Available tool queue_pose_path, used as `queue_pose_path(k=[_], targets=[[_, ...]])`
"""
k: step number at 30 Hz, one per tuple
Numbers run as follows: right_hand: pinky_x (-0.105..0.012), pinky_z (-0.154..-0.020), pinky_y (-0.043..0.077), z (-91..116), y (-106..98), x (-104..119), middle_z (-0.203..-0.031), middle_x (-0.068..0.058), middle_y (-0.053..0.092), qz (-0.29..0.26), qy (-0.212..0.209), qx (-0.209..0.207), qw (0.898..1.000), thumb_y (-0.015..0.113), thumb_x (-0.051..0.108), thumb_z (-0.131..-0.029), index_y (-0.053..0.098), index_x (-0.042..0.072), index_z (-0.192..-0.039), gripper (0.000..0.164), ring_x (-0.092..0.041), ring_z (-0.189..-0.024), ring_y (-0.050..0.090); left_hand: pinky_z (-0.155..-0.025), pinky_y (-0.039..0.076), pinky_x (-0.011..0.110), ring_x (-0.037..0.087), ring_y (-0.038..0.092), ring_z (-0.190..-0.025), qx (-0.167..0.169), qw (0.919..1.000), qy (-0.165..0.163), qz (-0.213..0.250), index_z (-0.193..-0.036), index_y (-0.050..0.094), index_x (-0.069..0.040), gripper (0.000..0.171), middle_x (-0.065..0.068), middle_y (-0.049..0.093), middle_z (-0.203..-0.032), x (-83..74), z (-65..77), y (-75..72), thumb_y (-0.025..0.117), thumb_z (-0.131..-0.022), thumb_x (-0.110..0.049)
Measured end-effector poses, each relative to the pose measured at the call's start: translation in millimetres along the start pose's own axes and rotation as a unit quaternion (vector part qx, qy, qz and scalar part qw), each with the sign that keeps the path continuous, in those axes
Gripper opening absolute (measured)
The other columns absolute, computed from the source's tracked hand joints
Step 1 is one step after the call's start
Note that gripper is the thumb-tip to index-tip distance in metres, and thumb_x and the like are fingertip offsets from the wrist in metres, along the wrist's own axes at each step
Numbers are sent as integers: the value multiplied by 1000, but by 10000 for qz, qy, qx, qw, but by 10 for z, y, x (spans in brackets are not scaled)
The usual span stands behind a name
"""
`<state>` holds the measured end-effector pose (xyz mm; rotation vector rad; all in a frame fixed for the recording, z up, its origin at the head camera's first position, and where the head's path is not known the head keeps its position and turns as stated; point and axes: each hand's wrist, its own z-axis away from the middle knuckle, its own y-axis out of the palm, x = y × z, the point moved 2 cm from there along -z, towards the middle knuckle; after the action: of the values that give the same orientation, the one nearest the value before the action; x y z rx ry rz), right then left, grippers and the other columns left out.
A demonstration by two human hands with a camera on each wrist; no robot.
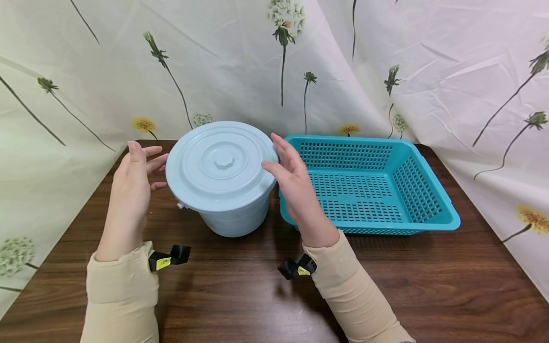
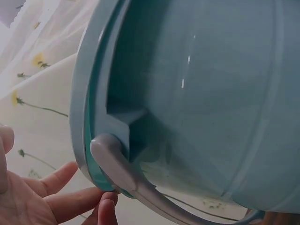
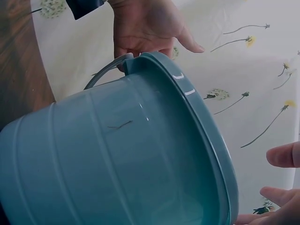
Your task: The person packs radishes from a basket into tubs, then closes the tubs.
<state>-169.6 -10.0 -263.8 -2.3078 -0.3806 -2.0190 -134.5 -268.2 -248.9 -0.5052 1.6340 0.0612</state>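
Observation:
A pale blue bucket (image 1: 233, 224) stands on the dark wooden table with a round lid (image 1: 188, 147) of the same colour over its top. The lid has a small scalloped knob (image 1: 224, 162) at its centre. My left hand (image 1: 133, 183) is at the left edge of the lid, fingers spread; in the left wrist view, fingertips (image 2: 108, 196) reach the rim. A grey handle (image 2: 126, 176) hangs from the bucket's side there. On the opposite side, my right hand (image 1: 296, 183) lies along the lid's edge with extended fingers; the right wrist view shows a fingertip meeting the rim.
A teal perforated basket (image 1: 386, 226) sits right of the bucket, close behind my right hand. White cloth (image 1: 240, 57) printed with dandelions rises behind the table (image 1: 231, 295) and at both sides. Each wrist wears a black camera mount (image 1: 169, 258).

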Motion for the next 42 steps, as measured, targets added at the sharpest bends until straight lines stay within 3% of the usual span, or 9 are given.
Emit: queue_pose_path(k=[6, 12, 17, 26, 42], targets=[[-44, -122, 23, -10, -3, -15, -161, 4, 30, 56, 160, 10, 9999, 55, 10, -98, 40, 22, -151, 56, -11, -151, 23, -70, 51, 15, 17, 56, -125, 218, 9993, -94, -272, -144, 45, -6, 68, 25, 47, -148, 20, -17, -27, 21, -104, -55], [-44, -122, 24, -17, 2, -19, -161, 3, 30, 106, 234, 25, 9997, 55, 10, -99, 40, 23, -151, 57, -12, -151, 22, -70, 50, 16, 14, 57, -122, 357, 9987, -99, -362, -145, 43, -6, 69, 25, 44, -150, 38, -32, -44, 20, -104, -55], [-44, -122, 24, -19, -3, -18, -161, 2, 29, 128, 261, 19, 9996, 55, 10, -99, 40, 23, -151, 57, -13, -151, 22, -69, 50, 16, 21, 55, -125, 382, 9981, -63, -477, -146, 43, -4, 70, 25, 43, -151, 44, -44, -25, 19, -104, -55], [-44, -122, 24, -23, -2, -11, -161, 2, 30, 168, 296, 63, 9994, 55, 10, -99, 39, 23, -152, 57, -14, -151, 22, -67, 51, 12, 21, 55, -128, 407, 9980, -29, -489, -147, 41, -2, 71, 22, 36, -155, 63, -58, -28, 19, -104, -55], [-43, -121, 27, -47, 0, -54, -159, 1, 33, 165, 376, -66, 9991, 56, 9, -98, 43, 19, -148, 53, -15, -150, 24, -68, 50, 12, 25, 54, -130, 484, 9973, -113, -549, -148, 39, -3, 73, 24, 38, -154, 81, -57, -29, 19, -104, -57]])
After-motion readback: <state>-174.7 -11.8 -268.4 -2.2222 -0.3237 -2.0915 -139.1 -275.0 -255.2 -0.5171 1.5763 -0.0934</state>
